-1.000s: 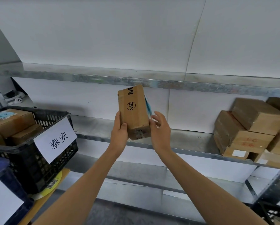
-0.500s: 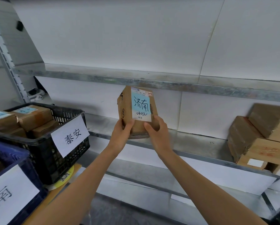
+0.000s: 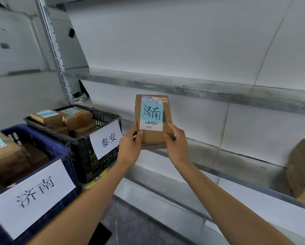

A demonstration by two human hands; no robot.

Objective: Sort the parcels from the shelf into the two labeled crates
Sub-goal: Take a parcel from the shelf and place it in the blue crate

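Note:
I hold a brown cardboard parcel (image 3: 152, 137) upright in front of the metal shelf (image 3: 218, 156), its blue label reading 济南 turned toward me. My left hand (image 3: 130, 147) grips its lower left corner, thumb on the front. My right hand (image 3: 177, 144) grips the lower right corner. At the lower left stands a blue crate (image 3: 63, 156) with a 济南 sign, holding parcels. Behind it a black crate (image 3: 102, 117) with a 泰安 sign holds several parcels.
More brown parcels (image 3: 301, 170) lie on the shelf at the far right edge. An upright metal shelf post (image 3: 54, 50) rises behind the crates. The crates sit on a yellowish surface (image 3: 95, 181). A lower shelf (image 3: 165, 197) runs beneath my arms.
The parcel has been turned so its labelled face points at me, and it has come lower. My view has swung left, bringing the blue crate into sight.

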